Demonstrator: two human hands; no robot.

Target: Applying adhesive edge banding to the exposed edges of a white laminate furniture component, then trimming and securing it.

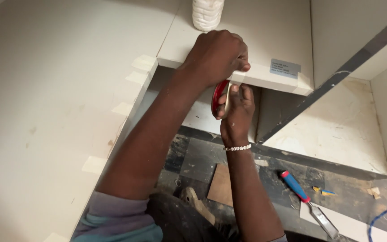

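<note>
Roll of masking tape (219, 96) with a red core, held on edge just below the front edge of the white shelf board (265, 76). Right hand (237, 112) is closed around the roll from beneath; left hand (216, 56), directly above, pinches the free tape end onto the edge.

Bare forearms, beaded bracelet (238, 147) (right wrist), lavender-and-teal sleeve (113, 217)
</note>
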